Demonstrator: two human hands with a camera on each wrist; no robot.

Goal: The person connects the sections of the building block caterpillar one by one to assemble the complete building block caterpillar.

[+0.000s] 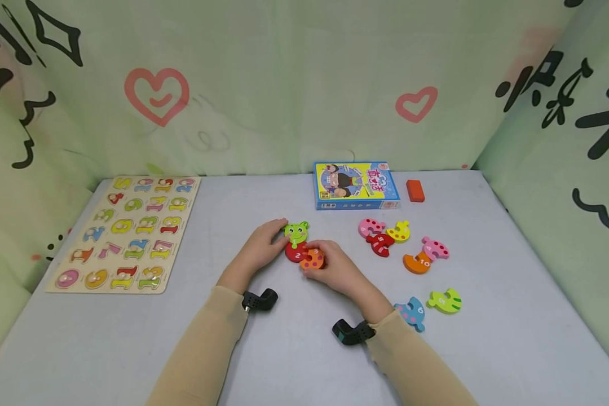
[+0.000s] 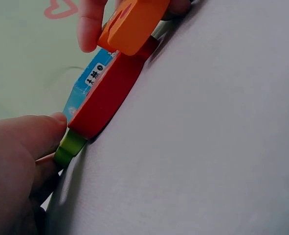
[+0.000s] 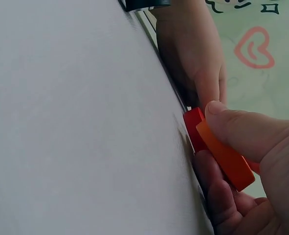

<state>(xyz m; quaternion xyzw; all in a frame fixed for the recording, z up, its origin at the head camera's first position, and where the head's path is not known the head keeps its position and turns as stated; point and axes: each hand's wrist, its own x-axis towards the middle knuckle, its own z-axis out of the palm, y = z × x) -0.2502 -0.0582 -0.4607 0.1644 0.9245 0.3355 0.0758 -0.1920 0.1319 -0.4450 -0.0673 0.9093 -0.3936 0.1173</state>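
Observation:
Near the middle of the table, a green frog-head puzzle piece (image 1: 296,233) joins a red puzzle piece (image 1: 295,252) marked with a 2. My left hand (image 1: 261,246) holds the green piece from its left side; in the left wrist view the thumb (image 2: 51,128) lies at its edge, beside the red piece (image 2: 110,93). My right hand (image 1: 336,268) pinches an orange spotted piece (image 1: 313,259) between thumb and fingers. That orange piece (image 3: 226,155) is tilted and overlaps the red piece's lower right end in the right wrist view.
To the right lie joined pink, yellow and red pieces (image 1: 380,245), a pink-and-orange pair (image 1: 419,263), a blue piece (image 1: 411,313) and a green striped piece (image 1: 445,301). Behind stand a blue-yellow box (image 1: 357,186) and a red-orange block (image 1: 415,190). A wooden number board (image 1: 127,234) lies left.

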